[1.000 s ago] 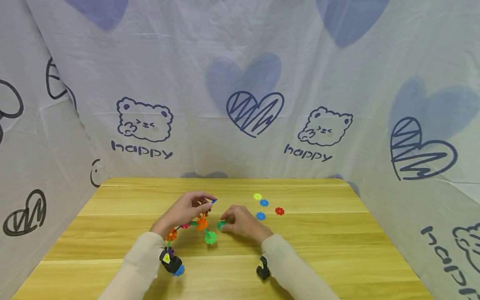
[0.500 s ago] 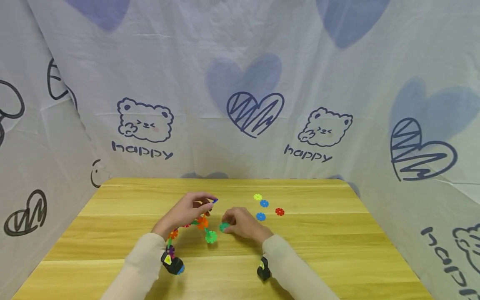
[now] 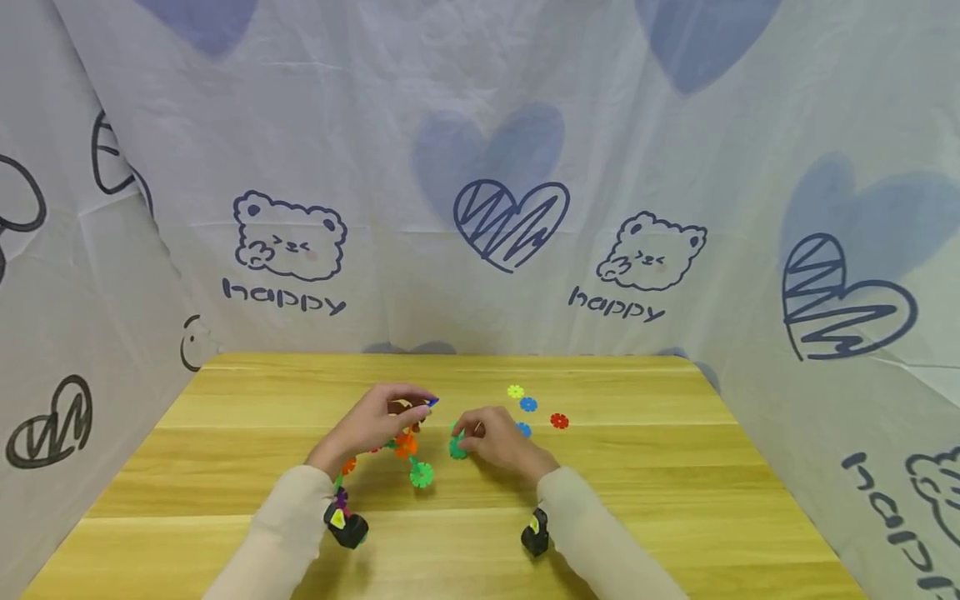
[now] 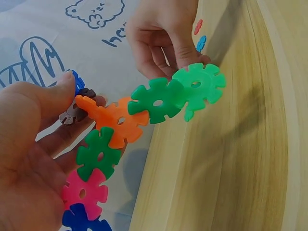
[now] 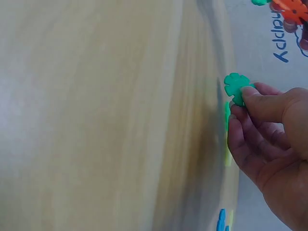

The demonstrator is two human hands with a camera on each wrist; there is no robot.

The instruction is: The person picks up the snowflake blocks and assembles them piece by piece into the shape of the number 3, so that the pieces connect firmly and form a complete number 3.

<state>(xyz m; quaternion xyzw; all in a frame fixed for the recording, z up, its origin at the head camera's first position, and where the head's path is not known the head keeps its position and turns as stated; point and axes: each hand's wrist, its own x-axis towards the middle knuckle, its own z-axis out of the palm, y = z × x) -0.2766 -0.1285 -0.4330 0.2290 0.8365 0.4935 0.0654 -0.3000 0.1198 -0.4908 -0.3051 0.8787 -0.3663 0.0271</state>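
My left hand (image 3: pixel 378 419) holds up a chain of snowflake pieces (image 3: pixel 405 446), pinching its brown and orange end (image 4: pixel 96 113) between thumb and fingers. The chain runs on through a dark green piece (image 4: pixel 156 101) to a light green one (image 4: pixel 199 89) that hangs near the table. Down my wrist it continues in green, pink and blue. My right hand (image 3: pixel 491 437) lies just right of the chain and pinches a single green piece (image 3: pixel 457 448) between thumb and fingertips. In the right wrist view that green piece (image 5: pixel 236 89) stands on edge, close over the wood.
Loose pieces lie on the wooden table (image 3: pixel 675 500) beyond my right hand: yellow (image 3: pixel 514 391), blue (image 3: pixel 528 404), red (image 3: pixel 558 421), and another blue (image 3: pixel 523 429) partly behind my fingers. Printed cloth walls (image 3: pixel 480 167) enclose the table on three sides.
My right hand has moved a little away from me and to the right, with the green piece still pinched. The left hand and chain have barely shifted.
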